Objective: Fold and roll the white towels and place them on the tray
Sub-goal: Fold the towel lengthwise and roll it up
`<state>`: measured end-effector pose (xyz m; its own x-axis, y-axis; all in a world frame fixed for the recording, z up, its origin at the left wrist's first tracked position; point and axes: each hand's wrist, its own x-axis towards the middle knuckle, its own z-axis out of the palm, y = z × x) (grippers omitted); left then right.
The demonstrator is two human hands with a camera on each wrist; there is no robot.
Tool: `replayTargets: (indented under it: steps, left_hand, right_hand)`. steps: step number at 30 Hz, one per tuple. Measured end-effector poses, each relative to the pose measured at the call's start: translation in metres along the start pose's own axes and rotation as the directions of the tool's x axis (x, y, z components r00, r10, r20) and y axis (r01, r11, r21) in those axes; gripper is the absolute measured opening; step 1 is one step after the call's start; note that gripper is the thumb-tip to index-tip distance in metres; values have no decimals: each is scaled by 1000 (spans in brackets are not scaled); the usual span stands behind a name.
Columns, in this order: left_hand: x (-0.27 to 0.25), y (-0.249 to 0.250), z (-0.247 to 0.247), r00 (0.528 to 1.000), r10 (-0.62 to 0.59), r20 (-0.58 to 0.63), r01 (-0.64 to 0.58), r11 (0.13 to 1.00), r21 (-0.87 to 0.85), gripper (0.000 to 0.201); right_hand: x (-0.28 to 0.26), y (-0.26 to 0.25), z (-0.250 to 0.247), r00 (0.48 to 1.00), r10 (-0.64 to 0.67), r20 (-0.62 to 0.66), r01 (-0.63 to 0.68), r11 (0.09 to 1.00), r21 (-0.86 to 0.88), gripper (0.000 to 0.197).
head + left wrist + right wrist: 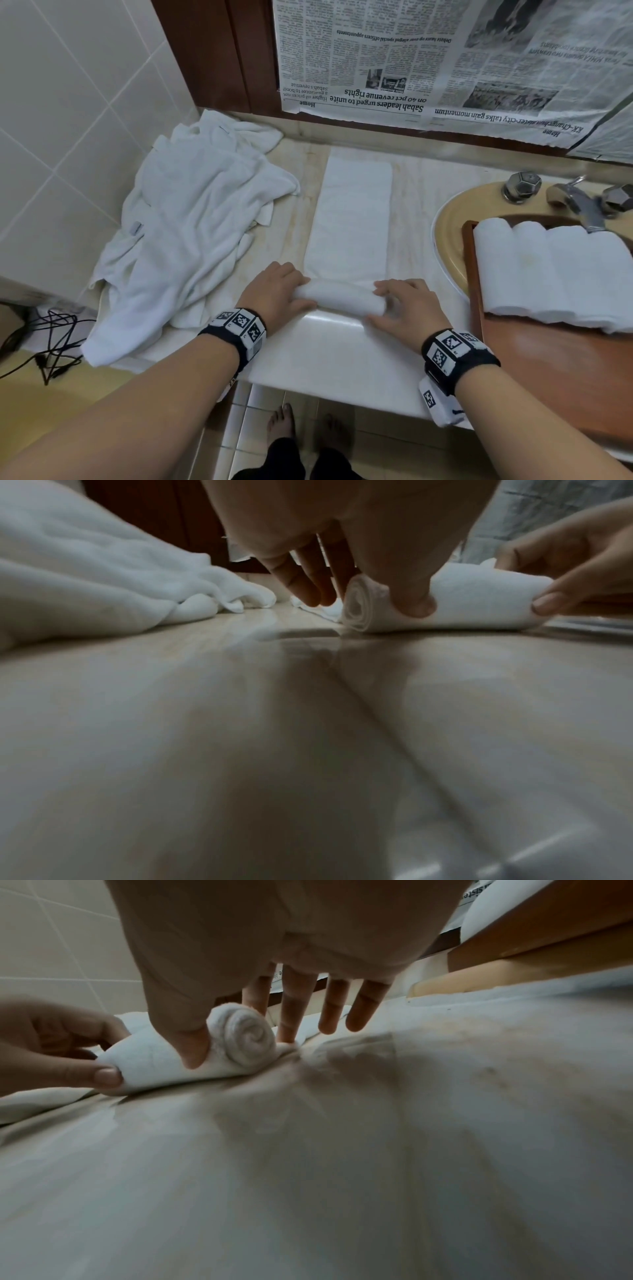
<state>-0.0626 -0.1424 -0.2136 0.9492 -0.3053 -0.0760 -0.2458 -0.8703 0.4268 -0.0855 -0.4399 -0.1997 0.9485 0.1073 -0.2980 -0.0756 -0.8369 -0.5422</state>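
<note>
From the head view we note a long white folded towel strip (351, 222) lying flat on the pale marble counter (329, 356), running from far to near, with its near end wound into a short roll. Our left hand (274, 291) grips the left end of that roll and our right hand (407, 308) grips the right end.

The left wrist view adds the roll's left face, a loose spiral of layers. Here the left thumb presses the near side of the roll while the left fingers (308, 588) reach down over its far side onto the flat strip. The right wrist view gives the opposite face, a tight spiral. The right thumb bears on the near side, and the right fingers (294, 1010) are spread and fairly straight beyond the roll, one tip touching the strip.

Only the head view shows the surroundings. A crumpled heap of white towels (185, 233) lies on the counter to the left, just beside the strip. To the right, a brown wooden tray (561, 373) rests over the tan basin (448, 229), carrying a row of rolled white towels (555, 274) side by side at its far end. Chrome taps (565, 195) stand behind the tray, and newspaper sheets (428, 58) cover the far wall.
</note>
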Motion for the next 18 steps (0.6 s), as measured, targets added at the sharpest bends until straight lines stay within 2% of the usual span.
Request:
replayTargets:
  steps: [6, 9, 13, 15, 18]
  left_hand:
    - [-5, -4, 4, 982, -188, 14, 186, 958, -218, 37]
    - [-2, -3, 2, 971, -238, 23, 233, 923, -307, 34]
    - [7, 0, 2, 946, -318, 54, 318, 887, -336, 43]
    - [11, 2, 0, 925, -373, 75, 376, 867, -326, 47]
    - [17, 6, -1, 884, -458, 97, 461, 818, -345, 46]
  right_hand:
    - [2, -5, -6, 999, -21, 38, 20, 1000, 6, 40]
    - [9, -4, -9, 995, -8, 104, 9, 1000, -7, 37]
    - [21, -3, -13, 987, 96, 127, -120, 973, 198, 35]
    - [26, -7, -16, 983, 93, 156, -124, 970, 208, 29]
    - [29, -6, -19, 968, 160, 192, -219, 913, 345, 25]
